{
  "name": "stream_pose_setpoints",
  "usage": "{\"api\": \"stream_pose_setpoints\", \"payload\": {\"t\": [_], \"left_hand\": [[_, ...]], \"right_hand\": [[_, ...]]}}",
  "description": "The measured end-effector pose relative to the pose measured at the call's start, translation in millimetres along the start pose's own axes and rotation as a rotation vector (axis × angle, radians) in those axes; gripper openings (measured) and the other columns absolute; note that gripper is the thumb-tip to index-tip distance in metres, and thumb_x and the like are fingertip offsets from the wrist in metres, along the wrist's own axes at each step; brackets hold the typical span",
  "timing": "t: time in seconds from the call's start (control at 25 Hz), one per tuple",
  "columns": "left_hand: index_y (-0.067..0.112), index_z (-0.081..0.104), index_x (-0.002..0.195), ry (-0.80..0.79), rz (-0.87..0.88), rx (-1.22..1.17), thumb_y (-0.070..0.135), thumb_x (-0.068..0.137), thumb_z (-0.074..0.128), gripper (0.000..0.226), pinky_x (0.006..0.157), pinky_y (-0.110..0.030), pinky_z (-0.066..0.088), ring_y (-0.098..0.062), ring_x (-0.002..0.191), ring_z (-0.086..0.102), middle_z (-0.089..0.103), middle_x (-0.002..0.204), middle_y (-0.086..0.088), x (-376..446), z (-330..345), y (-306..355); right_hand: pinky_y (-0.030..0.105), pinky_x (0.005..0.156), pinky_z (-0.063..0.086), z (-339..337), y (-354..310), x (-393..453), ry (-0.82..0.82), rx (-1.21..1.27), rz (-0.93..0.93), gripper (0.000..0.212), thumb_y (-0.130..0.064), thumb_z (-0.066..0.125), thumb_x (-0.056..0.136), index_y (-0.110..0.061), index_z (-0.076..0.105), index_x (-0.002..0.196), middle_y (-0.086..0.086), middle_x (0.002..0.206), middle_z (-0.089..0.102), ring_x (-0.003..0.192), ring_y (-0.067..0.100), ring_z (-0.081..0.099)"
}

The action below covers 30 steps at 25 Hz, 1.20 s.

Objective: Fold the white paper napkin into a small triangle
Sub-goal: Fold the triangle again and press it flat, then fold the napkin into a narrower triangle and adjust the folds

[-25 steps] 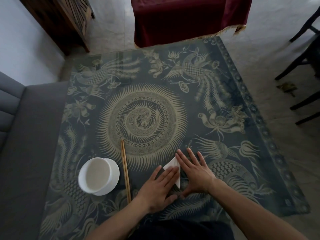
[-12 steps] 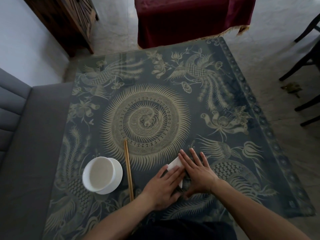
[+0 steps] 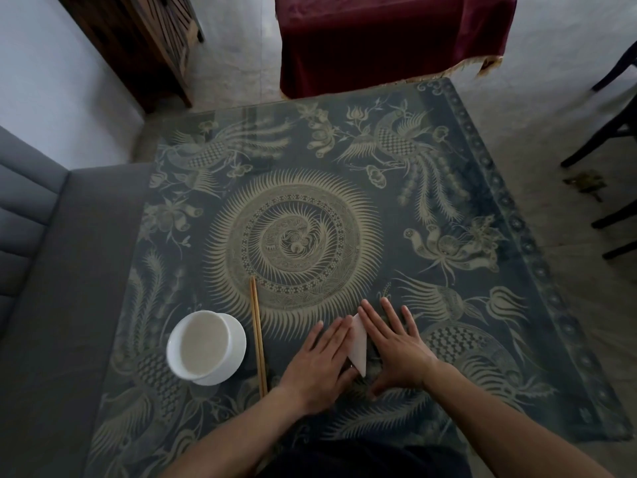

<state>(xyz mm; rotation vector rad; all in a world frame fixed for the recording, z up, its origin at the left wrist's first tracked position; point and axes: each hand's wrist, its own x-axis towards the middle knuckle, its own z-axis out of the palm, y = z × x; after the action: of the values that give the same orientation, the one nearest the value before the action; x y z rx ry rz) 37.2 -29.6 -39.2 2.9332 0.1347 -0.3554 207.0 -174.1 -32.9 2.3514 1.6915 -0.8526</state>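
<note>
Left hand (image 3: 319, 365) & right hand (image 3: 400, 343) lie flat, fingers straight, grip not closed, pressing the napkin (image 3: 358, 345) on the surface (image 3: 448, 208); napkin mostly hidden under both.

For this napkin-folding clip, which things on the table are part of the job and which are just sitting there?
Part of the job:
napkin, white, lying between the hands
left hand, flat on it
right hand, flat beside it

Just sitting there:
bowl on a saucer
chopsticks
</note>
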Motion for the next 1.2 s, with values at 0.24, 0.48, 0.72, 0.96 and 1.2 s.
{"api": "stream_pose_setpoints", "payload": {"t": [0.24,0.48,0.72,0.96,1.2], "left_hand": [[0.012,-0.001,0.156,-0.026,-0.09,-0.026,0.055,0.104,0.014,0.07,0.117,-0.046,-0.003,-0.017,0.15,-0.011,-0.008,0.164,-0.004,-4.3,13.5,4.4],[0.013,0.014,0.156,0.008,-0.059,0.027,0.051,0.104,0.023,0.065,0.115,-0.051,0.008,-0.018,0.15,0.005,0.006,0.164,-0.002,-26.2,13.9,-9.0],[0.012,0.017,0.155,0.009,-0.083,0.027,0.049,0.102,0.03,0.066,0.114,-0.052,0.01,-0.019,0.15,0.007,0.009,0.164,-0.003,-25.5,15.9,-4.6],[0.011,0.017,0.154,0.019,-0.084,0.015,0.048,0.102,0.029,0.065,0.114,-0.05,0.01,-0.02,0.15,0.011,0.011,0.164,-0.004,-26.5,16.2,-5.4],[0.015,0.022,0.155,0.07,-0.065,-0.03,0.047,0.105,0.023,0.06,0.115,-0.047,0.009,-0.016,0.15,0.011,0.012,0.164,0.0,-24.9,13.9,-6.6]], "right_hand": [[0.06,0.111,-0.019,1.3,0.1,0.3,0.011,-0.009,0.01,0.154,-0.094,0.054,0.043,-0.021,-0.037,0.143,-0.008,0.15,-0.044,0.133,0.027,-0.046],[0.06,0.111,-0.021,-4.7,-3.5,-3.0,0.035,-0.012,0.006,0.155,-0.09,0.061,0.046,-0.018,-0.035,0.144,-0.004,0.151,-0.043,0.133,0.027,-0.046],[0.054,0.114,-0.004,2.7,-27.9,-32.2,0.193,-0.132,-0.182,0.102,-0.08,0.037,0.084,-0.009,0.015,0.154,0.011,0.162,0.014,0.148,0.028,0.006],[0.051,0.11,0.015,34.3,-22.0,-62.3,0.189,-0.156,-0.281,0.08,-0.071,0.032,0.093,-0.016,0.032,0.151,0.003,0.157,0.03,0.144,0.024,0.026],[0.047,0.106,0.028,37.3,-14.6,-73.2,0.29,-0.101,-0.323,0.063,-0.059,0.041,0.093,-0.025,0.042,0.146,-0.005,0.148,0.047,0.137,0.021,0.042]]}}
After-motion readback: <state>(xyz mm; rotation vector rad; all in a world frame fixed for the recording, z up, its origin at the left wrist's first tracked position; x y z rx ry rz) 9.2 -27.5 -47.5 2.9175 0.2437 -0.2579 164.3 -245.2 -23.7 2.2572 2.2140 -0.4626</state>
